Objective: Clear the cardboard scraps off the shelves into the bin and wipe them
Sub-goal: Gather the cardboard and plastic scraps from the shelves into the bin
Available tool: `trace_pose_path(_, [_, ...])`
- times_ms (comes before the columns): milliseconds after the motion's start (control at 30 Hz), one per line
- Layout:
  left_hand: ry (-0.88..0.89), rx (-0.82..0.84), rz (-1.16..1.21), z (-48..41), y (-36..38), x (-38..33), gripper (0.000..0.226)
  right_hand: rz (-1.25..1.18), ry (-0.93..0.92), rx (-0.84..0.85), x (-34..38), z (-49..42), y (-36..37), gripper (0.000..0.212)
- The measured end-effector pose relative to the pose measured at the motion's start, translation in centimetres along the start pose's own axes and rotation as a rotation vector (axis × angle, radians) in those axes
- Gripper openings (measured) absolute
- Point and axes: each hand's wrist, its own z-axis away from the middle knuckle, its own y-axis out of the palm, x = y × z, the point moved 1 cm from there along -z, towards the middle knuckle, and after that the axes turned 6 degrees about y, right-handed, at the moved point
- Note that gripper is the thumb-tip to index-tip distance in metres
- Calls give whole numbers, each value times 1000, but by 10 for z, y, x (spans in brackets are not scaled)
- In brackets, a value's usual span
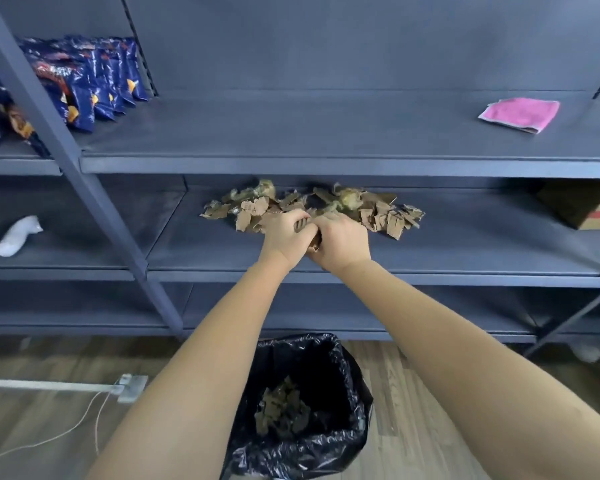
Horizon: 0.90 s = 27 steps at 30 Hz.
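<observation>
A pile of torn brown cardboard scraps [378, 211] lies on the middle dark grey shelf [465, 251]. My left hand [284, 235] and my right hand [342, 239] are pressed together at the pile's front edge, fingers curled around a clump of scraps between them. Directly below, on the floor, stands a bin lined with a black bag [329, 455]; several scraps lie at its bottom. A folded pink cloth [520, 114] rests on the upper shelf [291, 140] at the far right.
Blue snack bags [84, 84] stand at the upper shelf's left end, behind a slanted upright post [80, 174]. A white crumpled object [16, 235] lies on the left middle shelf. A cardboard box [589, 206] sits at the right. A white cable [66, 431] runs across the wooden floor.
</observation>
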Motion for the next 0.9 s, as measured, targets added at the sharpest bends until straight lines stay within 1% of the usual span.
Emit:
trace_pose_path(67, [-43,4,-16,13,10,17,11,29,-2,-31,-4,15,17,26])
trace_pose_path(100, [-66,3,-29,18,15,27,8,49,-9,-52,-7,21,26,25])
trace_pose_path(200, [-132,41,-27,33,33,65,7,39,-6,-26,-18,35,69,40])
trace_pose_path(233, [-156,54,-30,38,39,79,9,34,4,-6,-24,39,87,41])
trace_pose_path(333, [-213,50,-65,53,54,122,30,0,0,97,-36,55,135,39])
trace_pose_path(367, [-225,45,-78,58,59,135,32,-11,-19,101,-40,60,150,37])
trace_pose_path(433, [-257,51,-101,65,69,162,29,-20,-37,83,-46,69,177,25])
trace_pose_path(500, [-300,70,-111,74,80,184,18,-18,-43,69,-54,80,202,19])
trace_pose_path(567, [-340,89,-107,83,92,203,17,-10,-5,127,-61,91,221,29])
trace_pose_path(633, [-368,112,-102,92,103,216,30,-24,38,177,-71,101,238,36])
trace_pose_path(700, [-386,134,-100,100,112,225,39,-27,61,188,-76,111,250,37])
trace_pose_path(767, [-412,151,-94,108,119,234,35,1,26,196,-84,120,262,32])
trace_pose_path(833, [-434,165,-105,115,125,243,27,-7,75,282,-89,128,271,25])
trace_pose_path(900, [-437,181,-127,122,130,255,23,-44,72,325,-89,136,279,29])
